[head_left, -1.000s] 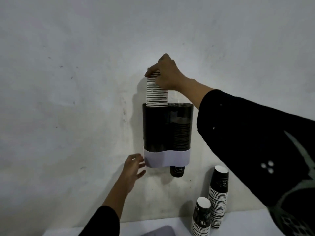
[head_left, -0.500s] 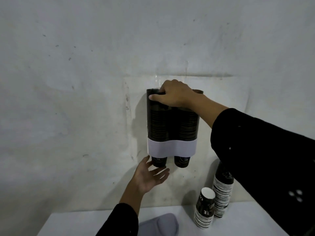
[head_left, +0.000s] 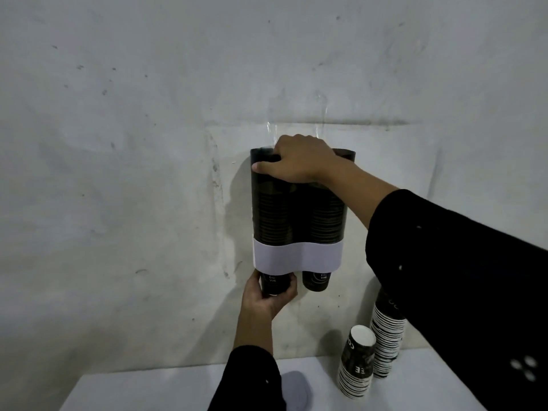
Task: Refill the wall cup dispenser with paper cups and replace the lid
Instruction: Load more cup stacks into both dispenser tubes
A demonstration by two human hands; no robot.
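The wall cup dispenser (head_left: 296, 256) is a dark twin tube with a white band at its base. Both tubes hold stacked paper cups. My right hand (head_left: 296, 161) lies over the top of the left tube, fingers curled over the rim and thumb across the front. My left hand (head_left: 268, 301) reaches up from below and wraps around the bottom cup (head_left: 274, 284) that sticks out under the left tube. A second cup (head_left: 316, 280) pokes out under the right tube, untouched. The grey lid (head_left: 298, 387) lies on the table, partly behind my left sleeve.
A white table (head_left: 148, 393) stands against the stained wall below the dispenser. Two stacks of spare paper cups stand at its right: a short stack (head_left: 355, 363) in front and a taller stack (head_left: 387, 330) behind, partly hidden by my right sleeve.
The cup stack has gone down fully into the left tube under my right hand. My left hand rose from open below the dispenser and closed around the bottom cup.
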